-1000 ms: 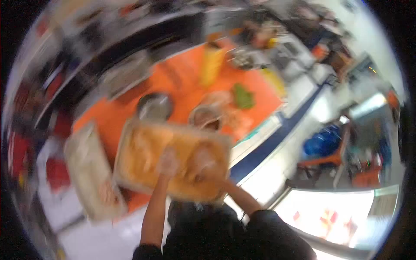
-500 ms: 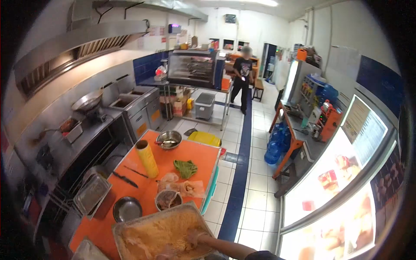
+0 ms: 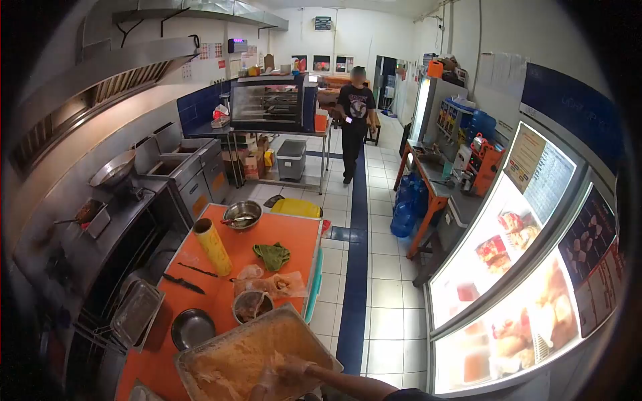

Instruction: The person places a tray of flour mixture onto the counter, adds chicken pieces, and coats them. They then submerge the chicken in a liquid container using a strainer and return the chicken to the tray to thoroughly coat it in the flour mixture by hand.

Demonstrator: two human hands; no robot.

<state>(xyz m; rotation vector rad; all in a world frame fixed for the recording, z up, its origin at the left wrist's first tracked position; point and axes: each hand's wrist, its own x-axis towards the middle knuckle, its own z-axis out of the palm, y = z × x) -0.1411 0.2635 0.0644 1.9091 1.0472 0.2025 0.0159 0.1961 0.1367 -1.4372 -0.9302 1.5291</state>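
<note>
Over the worktop (image 3: 221, 294), I'm bringing my right hand (image 3: 293, 365) nearer my left hand (image 3: 265, 383) inside the tray (image 3: 234, 335), pairing them; I can't tell either grip.

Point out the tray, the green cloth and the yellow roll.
Tray (image 3: 234, 335): head view, on its far rim.
Green cloth (image 3: 271, 256): head view, on the middle of its crumpled top.
Yellow roll (image 3: 213, 250): head view, on the middle of its side.

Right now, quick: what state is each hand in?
Left hand: at the orange breading mix in the rectangular tray; open or closed, cannot tell.
Right hand: also at the mix; grip cannot be told.
</note>
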